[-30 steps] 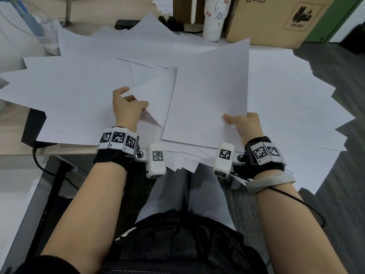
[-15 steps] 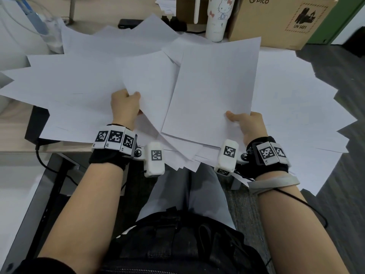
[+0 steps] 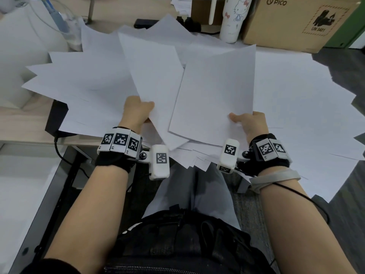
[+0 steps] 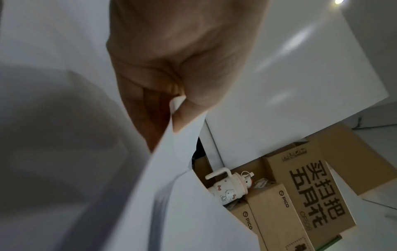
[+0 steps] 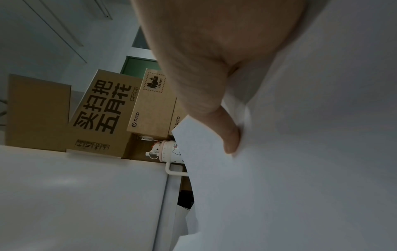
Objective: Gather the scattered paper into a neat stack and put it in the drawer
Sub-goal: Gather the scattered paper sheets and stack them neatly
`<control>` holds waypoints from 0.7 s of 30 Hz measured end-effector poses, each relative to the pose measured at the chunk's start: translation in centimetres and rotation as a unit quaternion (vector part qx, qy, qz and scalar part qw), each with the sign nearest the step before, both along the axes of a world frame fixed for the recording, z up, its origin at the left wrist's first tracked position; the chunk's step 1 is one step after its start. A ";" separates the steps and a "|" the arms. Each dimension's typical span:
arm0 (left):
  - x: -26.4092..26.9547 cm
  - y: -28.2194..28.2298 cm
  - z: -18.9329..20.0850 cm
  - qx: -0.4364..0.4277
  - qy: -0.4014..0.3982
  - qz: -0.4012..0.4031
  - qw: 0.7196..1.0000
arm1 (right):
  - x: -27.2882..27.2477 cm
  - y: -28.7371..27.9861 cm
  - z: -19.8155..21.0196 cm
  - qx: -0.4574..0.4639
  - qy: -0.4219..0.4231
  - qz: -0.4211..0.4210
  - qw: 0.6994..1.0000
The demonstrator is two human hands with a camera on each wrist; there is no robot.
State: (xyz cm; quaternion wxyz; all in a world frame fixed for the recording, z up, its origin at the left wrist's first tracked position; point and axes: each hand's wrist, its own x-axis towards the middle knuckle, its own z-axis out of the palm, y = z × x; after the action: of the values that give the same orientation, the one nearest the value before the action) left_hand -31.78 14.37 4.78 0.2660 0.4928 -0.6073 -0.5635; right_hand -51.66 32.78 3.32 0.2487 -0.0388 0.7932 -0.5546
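Observation:
White sheets of paper point(image 3: 83, 86) lie fanned out across the whole desk. My left hand point(image 3: 138, 111) pinches the near edge of a raised sheet point(image 3: 154, 72); in the left wrist view the thumb point(image 4: 189, 108) and fingers clamp the sheet's edge point(image 4: 167, 152). My right hand point(image 3: 246, 121) holds a small stack of sheets point(image 3: 215, 91) by its near right corner, thumb on top. The right wrist view shows that thumb point(image 5: 227, 132) pressed onto the paper point(image 5: 279, 169). No drawer shows in any view.
A cartoon-print tumbler point(image 3: 235, 16) and a PICO cardboard box point(image 3: 296, 20) stand at the desk's far edge, a dark device point(image 3: 146, 23) behind the paper. White equipment point(image 3: 23, 46) sits far left. Paper overhangs the desk's right and near edges.
My left hand has gripped a sheet and lifted it up, swinging it toward the stack in my right hand. The right hand's stack stays raised, nearly in place.

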 end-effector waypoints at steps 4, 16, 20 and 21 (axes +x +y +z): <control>1.2 -1.4 0.9 -0.147 0.022 0.160 0.976 | 0.2 0.0 0.0 0.012 0.004 0.006 1.000; 0.8 0.2 8.6 -0.312 0.208 0.055 0.925 | 0.2 0.6 0.7 0.034 -0.017 0.053 0.998; 0.2 0.5 8.5 -0.295 0.200 0.031 0.934 | 0.2 0.6 0.6 0.025 -0.028 0.053 0.998; 0.1 0.5 8.1 -0.284 0.194 0.031 0.938 | 0.3 0.6 0.5 0.014 -0.029 0.050 0.998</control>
State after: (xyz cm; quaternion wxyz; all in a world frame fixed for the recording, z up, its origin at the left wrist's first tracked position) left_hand -31.70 14.85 12.89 0.5252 0.2966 -0.6626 -0.4439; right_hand -51.38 33.38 3.86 0.2993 -0.0590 0.7903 -0.5314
